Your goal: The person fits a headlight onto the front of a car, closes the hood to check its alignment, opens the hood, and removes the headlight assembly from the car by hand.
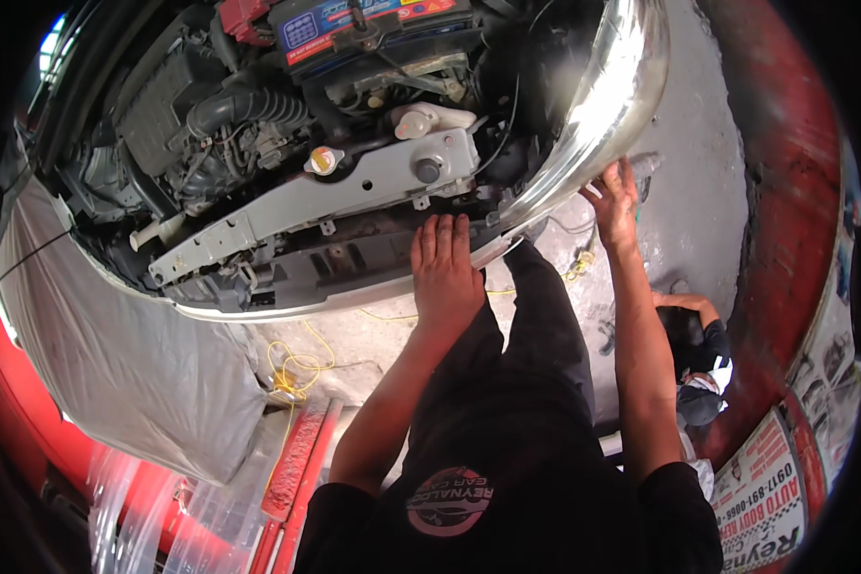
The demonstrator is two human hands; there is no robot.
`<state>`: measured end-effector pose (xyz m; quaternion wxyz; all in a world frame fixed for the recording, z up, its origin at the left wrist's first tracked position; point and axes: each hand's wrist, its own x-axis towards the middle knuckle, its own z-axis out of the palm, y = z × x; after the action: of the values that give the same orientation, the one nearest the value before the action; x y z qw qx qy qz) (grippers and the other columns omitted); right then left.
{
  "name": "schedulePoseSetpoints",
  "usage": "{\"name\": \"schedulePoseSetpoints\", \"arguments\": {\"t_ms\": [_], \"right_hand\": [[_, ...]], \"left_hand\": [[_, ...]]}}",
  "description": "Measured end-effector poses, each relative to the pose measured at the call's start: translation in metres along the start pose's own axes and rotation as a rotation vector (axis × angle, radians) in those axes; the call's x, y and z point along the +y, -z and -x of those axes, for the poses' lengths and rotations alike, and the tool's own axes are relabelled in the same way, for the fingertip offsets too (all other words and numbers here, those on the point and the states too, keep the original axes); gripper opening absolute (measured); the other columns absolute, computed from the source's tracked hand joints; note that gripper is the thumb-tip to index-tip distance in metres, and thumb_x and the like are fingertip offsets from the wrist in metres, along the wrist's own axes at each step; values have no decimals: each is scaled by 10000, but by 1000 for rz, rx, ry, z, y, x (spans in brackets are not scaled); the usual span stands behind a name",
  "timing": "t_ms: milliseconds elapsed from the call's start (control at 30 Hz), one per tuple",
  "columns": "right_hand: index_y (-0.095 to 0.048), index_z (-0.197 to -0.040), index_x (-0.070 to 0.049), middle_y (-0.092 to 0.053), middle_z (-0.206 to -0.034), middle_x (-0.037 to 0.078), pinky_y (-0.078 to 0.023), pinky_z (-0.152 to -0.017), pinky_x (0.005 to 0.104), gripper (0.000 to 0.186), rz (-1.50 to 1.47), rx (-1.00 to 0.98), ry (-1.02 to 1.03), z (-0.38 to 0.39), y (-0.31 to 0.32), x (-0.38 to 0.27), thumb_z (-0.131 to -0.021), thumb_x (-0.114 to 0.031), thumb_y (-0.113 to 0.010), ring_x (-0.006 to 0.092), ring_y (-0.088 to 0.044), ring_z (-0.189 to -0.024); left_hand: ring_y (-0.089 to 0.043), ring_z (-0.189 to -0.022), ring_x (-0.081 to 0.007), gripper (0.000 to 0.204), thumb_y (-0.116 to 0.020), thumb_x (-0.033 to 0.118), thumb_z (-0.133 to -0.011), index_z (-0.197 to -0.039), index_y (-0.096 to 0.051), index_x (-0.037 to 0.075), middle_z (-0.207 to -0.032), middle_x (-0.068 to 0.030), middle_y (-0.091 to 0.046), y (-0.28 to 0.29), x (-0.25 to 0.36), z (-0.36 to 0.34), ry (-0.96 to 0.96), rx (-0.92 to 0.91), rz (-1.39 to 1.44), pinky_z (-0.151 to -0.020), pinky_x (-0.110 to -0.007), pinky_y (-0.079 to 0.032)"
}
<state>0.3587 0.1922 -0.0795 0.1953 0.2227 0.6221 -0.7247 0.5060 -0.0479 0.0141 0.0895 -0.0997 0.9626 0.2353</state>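
My left hand [448,277] lies flat, fingers together and stretched forward, over the top edge of a car's white front bumper [340,310] and the black plastic panel behind it. To its right, my right hand [616,206] is raised to the lower outer edge of the clear headlight [598,115]. Its fingers and thumb are apart, with the fingertips touching or very near the lamp. The headlight's inner end meets the bumper corner. Behind my left hand runs a grey metal crossmember [306,198] with a radiator cap [325,160] beside it.
The open engine bay holds a battery [373,33] and a ribbed black air hose [249,110]. A yellow cord [301,368] trails on the floor. A grey cover [115,335] drapes at left. Another person [694,359] crouches at right beside a red surface [799,191].
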Motion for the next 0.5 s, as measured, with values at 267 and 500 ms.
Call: {"name": "schedulePoseSetpoints", "arguments": {"t_ms": [267, 500], "right_hand": [[-120, -1548, 63, -417, -1450, 268, -433, -1052, 552, 1096, -5, -17, 15, -1, 5, -2, -866, -567, -703, 433, -457, -1321], [-167, -1546, 50, -446, -1424, 266, -433, -1048, 546, 1058, 0, -21, 20, 3, 0, -8, -870, -568, -696, 420, -474, -1306]], "left_hand": [[-413, -1345, -386, 644, -578, 118, -754, -1369, -488, -50, -1361, -231, -509, 2, -2, 0, -7, -36, -9, -1162, -520, -272], [-413, -1338, -382, 584, -545, 92, -772, -1340, -496, -37, -1333, -221, -515, 2, -2, -1, 4, -15, 2, -1164, -514, -258]]}}
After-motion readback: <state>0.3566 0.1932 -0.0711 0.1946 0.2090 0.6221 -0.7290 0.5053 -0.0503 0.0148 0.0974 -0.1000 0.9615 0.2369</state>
